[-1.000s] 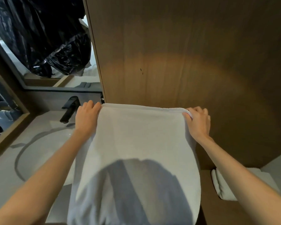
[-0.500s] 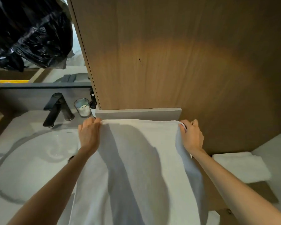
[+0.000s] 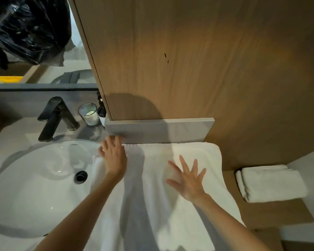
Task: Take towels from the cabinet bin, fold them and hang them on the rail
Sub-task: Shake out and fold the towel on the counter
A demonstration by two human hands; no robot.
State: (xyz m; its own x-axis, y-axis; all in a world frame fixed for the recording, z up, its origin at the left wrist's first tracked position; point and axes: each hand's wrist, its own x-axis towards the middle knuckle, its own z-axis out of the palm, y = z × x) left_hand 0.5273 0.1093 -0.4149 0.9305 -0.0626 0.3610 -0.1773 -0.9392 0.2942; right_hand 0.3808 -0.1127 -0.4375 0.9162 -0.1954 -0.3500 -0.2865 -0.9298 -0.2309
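A large white towel (image 3: 152,187) lies spread flat on the counter to the right of the sink, its far edge against a grey ledge (image 3: 159,130) under the wooden cabinet. My left hand (image 3: 113,157) rests on the towel's far left corner with fingers loosely bent. My right hand (image 3: 188,178) lies flat on the towel's middle, fingers spread wide. A folded white towel (image 3: 270,184) sits on a wooden shelf at the right. No rail or bin is visible.
A white sink basin (image 3: 34,187) with a black drain and black faucet (image 3: 56,116) is at the left. A glass candle (image 3: 89,114) and a dark bottle stand by the cabinet's wooden side (image 3: 188,60). A black plastic bag (image 3: 25,28) shows in the mirror.
The towel went from being held up by its top corners to lying flat on the counter. Both hands let go of the corners; my right hand now presses flat on it.
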